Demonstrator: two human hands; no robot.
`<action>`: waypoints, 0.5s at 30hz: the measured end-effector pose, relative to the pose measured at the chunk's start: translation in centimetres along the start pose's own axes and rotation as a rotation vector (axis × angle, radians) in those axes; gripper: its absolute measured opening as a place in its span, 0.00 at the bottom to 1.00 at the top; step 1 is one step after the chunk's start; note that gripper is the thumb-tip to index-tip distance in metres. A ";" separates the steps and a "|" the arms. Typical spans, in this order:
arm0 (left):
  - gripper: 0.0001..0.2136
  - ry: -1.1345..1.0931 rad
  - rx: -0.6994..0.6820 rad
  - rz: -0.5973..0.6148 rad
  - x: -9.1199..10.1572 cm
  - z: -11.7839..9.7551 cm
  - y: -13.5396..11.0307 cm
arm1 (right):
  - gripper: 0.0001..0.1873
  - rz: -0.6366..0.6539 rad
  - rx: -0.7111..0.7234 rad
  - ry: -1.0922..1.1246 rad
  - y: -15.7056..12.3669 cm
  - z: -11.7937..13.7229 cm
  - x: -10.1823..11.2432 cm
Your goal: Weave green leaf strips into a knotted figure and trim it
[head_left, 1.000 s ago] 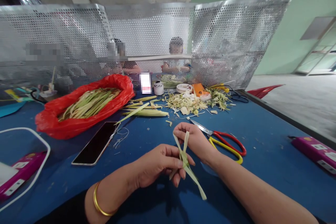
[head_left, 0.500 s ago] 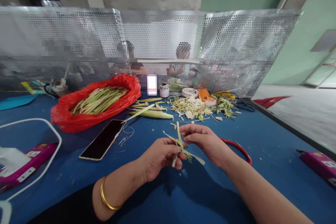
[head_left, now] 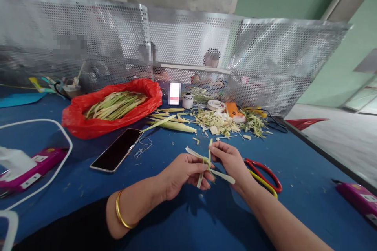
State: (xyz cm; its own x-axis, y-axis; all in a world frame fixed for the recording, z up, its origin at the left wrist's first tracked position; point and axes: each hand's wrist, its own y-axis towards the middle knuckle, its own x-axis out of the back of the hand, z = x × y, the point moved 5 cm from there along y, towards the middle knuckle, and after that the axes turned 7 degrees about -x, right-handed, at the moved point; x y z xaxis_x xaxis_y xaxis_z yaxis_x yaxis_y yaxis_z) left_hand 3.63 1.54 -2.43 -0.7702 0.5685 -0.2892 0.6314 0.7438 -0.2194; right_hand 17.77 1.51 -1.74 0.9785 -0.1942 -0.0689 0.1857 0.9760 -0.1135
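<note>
My left hand (head_left: 185,170) pinches the middle of a small knot of pale green leaf strips (head_left: 207,161) between thumb and fingers. Several flat strip ends stick out of the knot in different directions. The upright strip (head_left: 210,145) is caught at its upper part between the thumb and fingertips of my right hand (head_left: 231,160). Another end (head_left: 225,176) points right, below my right hand. Both hands are raised just over the blue table. Partly hidden behind my right forearm lies a tool with red and yellow looped handles (head_left: 266,170).
A red plastic bag (head_left: 73,125) full of long leaves stands at back left, with a phone (head_left: 116,151) before it. Leaf scraps (head_left: 218,121), a white jar (head_left: 187,101) and a tape roll (head_left: 216,105) lie behind my hands. Purple power strips (head_left: 357,200) flank both sides.
My right hand has closed on the upright strip's upper part, where before it was beside it. The view has shifted slightly, and the yellow handle now shows beside the red one.
</note>
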 end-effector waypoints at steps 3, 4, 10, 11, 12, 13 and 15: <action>0.12 -0.009 -0.001 0.033 -0.1 0.1 -0.1 | 0.18 -0.009 -0.009 -0.010 0.0 0.0 0.0; 0.12 0.000 -0.005 0.038 -0.1 0.2 -0.1 | 0.19 -0.015 -0.007 -0.013 0.1 0.1 0.0; 0.09 0.029 -0.011 -0.052 0.3 0.2 0.0 | 0.16 -0.101 0.035 -0.040 0.2 0.3 0.7; 0.10 0.007 -0.025 -0.091 0.4 0.1 0.1 | 0.15 -0.152 0.070 -0.049 -0.1 0.7 1.0; 0.10 -0.018 -0.047 -0.134 0.7 -0.2 0.1 | 0.14 -0.225 0.132 -0.077 -0.5 1.2 1.4; 0.11 -0.042 -0.075 -0.172 0.9 -0.4 0.2 | 0.13 -0.302 0.212 -0.119 -1.1 1.8 1.7; 0.13 -0.088 -0.136 -0.227 1.3 -1.0 0.3 | 0.11 -0.464 0.445 -0.307 -2.9 3.5 1.9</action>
State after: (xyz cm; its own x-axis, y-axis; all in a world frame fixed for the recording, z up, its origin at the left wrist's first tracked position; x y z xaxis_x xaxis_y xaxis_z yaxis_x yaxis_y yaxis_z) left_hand 2.68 2.84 -1.92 -0.8759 0.3537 -0.3283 0.4211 0.8924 -0.1621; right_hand 19.44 -1.32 1.91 0.7585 -0.6270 0.1777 0.5442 0.7594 0.3565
